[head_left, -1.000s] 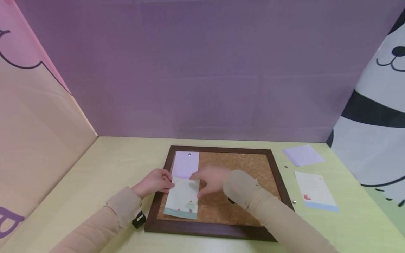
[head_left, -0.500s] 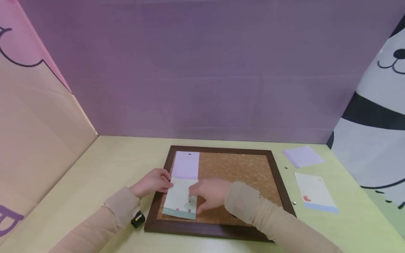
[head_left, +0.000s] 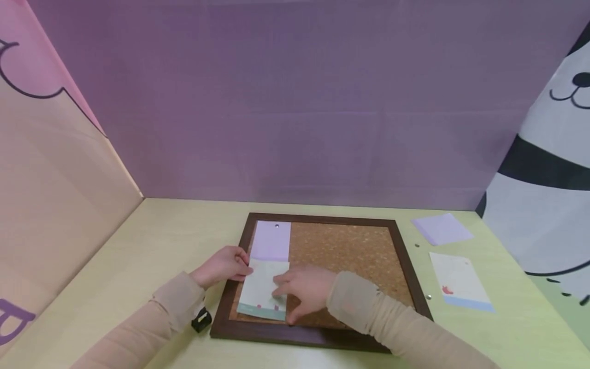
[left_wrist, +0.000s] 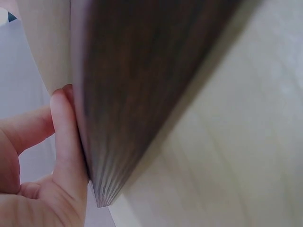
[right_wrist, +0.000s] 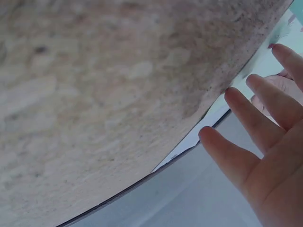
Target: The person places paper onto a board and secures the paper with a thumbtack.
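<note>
A cream card (head_left: pixel 264 284) with a green bottom strip lies on the left part of a corkboard (head_left: pixel 345 251), its top edge meeting a lilac card (head_left: pixel 271 243) that carries a push pin (head_left: pixel 277 226). My left hand (head_left: pixel 226 265) pinches the cream card's left edge beside the dark frame (left_wrist: pixel 128 85); the left wrist view shows fingertips meeting there. Over the card's right side, my right hand (head_left: pixel 306 288) spreads its fingers, fingertips on or just above the paper. In the right wrist view those fingers (right_wrist: pixel 258 118) look fairly straight, with cork below them.
Right of the board lie another lilac card (head_left: pixel 442 229) and a white card (head_left: pixel 461 282) with a blue strip. Two small pins, one dark (head_left: pixel 417 245) and one shiny (head_left: pixel 429 297), sit near them. A purple backdrop (head_left: pixel 295 102) closes off the table's back.
My right hand has moved down from the cream card's upper right corner toward its middle right. The card has shifted very slightly left. My left hand has stayed at its edge.
</note>
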Available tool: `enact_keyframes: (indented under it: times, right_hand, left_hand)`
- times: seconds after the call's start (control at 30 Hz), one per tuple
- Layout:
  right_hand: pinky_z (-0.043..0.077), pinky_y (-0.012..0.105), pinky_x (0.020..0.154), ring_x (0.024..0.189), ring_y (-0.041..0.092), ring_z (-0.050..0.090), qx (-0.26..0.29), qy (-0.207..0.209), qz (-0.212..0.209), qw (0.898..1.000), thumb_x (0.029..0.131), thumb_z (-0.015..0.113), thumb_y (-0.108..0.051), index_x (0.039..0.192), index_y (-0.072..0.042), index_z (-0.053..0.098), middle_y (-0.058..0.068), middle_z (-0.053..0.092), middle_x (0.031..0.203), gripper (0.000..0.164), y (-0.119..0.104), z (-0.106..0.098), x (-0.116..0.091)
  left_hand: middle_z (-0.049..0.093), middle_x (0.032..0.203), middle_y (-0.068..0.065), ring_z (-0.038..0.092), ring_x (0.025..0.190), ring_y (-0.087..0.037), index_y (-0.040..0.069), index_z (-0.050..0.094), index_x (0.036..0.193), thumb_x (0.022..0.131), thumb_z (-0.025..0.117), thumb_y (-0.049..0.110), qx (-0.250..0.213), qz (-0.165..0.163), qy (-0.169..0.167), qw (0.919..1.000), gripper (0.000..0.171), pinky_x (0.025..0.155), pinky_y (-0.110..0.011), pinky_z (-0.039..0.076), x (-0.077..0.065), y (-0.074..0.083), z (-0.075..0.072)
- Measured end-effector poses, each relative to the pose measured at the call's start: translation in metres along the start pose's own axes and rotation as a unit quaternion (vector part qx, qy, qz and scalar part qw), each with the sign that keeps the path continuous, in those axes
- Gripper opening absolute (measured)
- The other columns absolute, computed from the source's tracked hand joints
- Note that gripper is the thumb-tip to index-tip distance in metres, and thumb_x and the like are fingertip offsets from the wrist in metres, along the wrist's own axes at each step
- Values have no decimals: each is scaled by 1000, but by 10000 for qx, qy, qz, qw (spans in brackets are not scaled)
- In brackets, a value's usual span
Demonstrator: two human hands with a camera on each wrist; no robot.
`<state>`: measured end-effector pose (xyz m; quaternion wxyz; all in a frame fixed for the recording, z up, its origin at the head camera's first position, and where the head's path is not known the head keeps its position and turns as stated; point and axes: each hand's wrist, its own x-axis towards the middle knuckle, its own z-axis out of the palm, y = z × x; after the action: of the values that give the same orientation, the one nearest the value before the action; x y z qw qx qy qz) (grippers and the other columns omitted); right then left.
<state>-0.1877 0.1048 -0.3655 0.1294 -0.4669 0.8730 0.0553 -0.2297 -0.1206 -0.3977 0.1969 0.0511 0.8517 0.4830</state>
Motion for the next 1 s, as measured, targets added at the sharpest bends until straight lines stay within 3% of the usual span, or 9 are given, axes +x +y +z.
enact_keyframes:
  times: [0.4, 0.7, 1.0]
  right_hand:
    - [34, 33, 111, 132, 20, 43, 210, -84, 157, 9996, 76, 71, -52, 132, -26, 55, 1, 44, 146, 64, -3, 2, 2]
    - [40, 31, 106, 128, 19, 48, 197, -26, 73, 9998, 75, 74, -51, 129, -26, 59, 3, 48, 142, 62, -3, 1, 5]
    - [41, 30, 105, 128, 17, 48, 154, -92, 311, 9994, 72, 76, -51, 129, -28, 59, 1, 47, 143, 64, -9, -2, 4]
  left_hand:
    - [55, 74, -8, 59, 65, -15, -3, 53, 85, 84, 66, 1, -42, 66, -52, 10000, 14, 66, -29, 57, 0, 0, 0]
    - [54, 74, -8, 58, 65, -15, -3, 52, 85, 84, 65, 1, -52, 102, -103, 9999, 13, 66, -29, 57, -1, 1, -1]
    - [54, 73, -7, 58, 64, -14, -3, 52, 85, 84, 65, 0, -52, 183, -122, 9997, 13, 65, -28, 57, -1, 0, -1]
